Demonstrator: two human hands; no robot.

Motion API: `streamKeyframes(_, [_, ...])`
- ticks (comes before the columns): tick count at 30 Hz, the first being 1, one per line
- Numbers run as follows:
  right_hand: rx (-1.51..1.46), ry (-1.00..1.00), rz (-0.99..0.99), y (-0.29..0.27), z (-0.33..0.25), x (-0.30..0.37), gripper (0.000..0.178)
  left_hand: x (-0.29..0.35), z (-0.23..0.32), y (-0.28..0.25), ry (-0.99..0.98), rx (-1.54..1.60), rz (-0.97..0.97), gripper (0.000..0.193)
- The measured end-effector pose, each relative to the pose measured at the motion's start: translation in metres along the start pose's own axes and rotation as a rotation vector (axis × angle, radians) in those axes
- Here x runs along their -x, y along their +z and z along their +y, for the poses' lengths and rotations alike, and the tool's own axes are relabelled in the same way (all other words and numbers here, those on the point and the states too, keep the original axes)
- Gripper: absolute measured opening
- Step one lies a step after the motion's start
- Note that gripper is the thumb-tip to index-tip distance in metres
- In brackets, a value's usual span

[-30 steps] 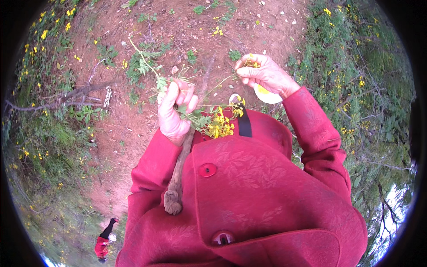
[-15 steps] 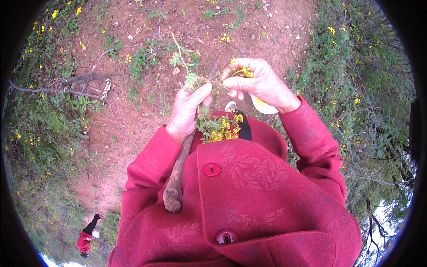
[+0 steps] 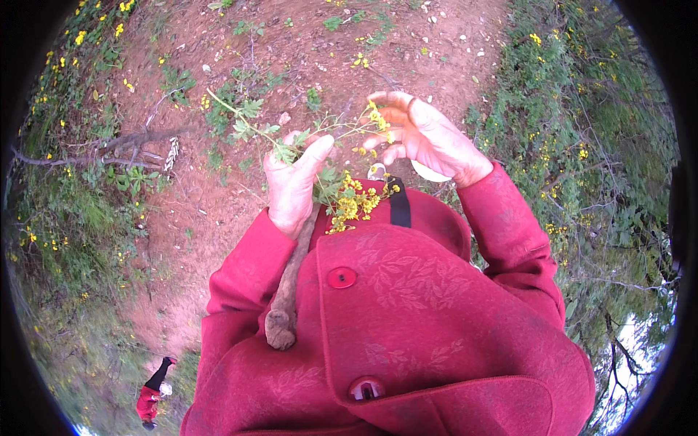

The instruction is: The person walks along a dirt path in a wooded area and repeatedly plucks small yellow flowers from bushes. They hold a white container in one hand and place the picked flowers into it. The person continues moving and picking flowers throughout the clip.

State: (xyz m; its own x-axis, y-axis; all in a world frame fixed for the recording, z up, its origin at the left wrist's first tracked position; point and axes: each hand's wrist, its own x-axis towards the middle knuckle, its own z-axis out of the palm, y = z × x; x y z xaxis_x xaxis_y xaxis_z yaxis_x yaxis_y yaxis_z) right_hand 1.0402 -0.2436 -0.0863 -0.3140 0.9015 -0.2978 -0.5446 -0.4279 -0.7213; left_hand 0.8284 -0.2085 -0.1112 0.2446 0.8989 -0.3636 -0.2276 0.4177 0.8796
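The bare left hand (image 3: 291, 182) is held ahead and to the left of the round red upper coat button (image 3: 342, 277), its fingers curled inward, its thumb stretched forward and rightward. The bare right hand (image 3: 436, 142) is raised to the button's right, farther ahead, its bent fingers parted from the thumb. Both red-sleeved forearms (image 3: 505, 214) are angled forward, either side of the button.

Head view. No text, label, brand name, number or sign can be read on any surface, near or far, within the circular fisheye field.
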Motion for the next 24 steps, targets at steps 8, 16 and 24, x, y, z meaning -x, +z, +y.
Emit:
streamKeyframes(8, [0.012, 0.027, 0.248, -0.001, 0.01, -0.003, 0.017, 0.002, 0.006, 0.001, 0.135, -0.261, -0.045, 0.01])
streamKeyframes(16, [0.229, -0.096, 0.413, 0.0, 0.013, 0.0, 0.014, 0.003, 0.004, 0.002, 0.11, -0.223, -0.072, 0.009])
streamKeyframes(24, [0.109, -0.241, 0.365, -0.009, 0.013, 0.005, 0.012, 0.003, -0.003, 0.003, 0.035, -0.064, -0.024, 0.009])
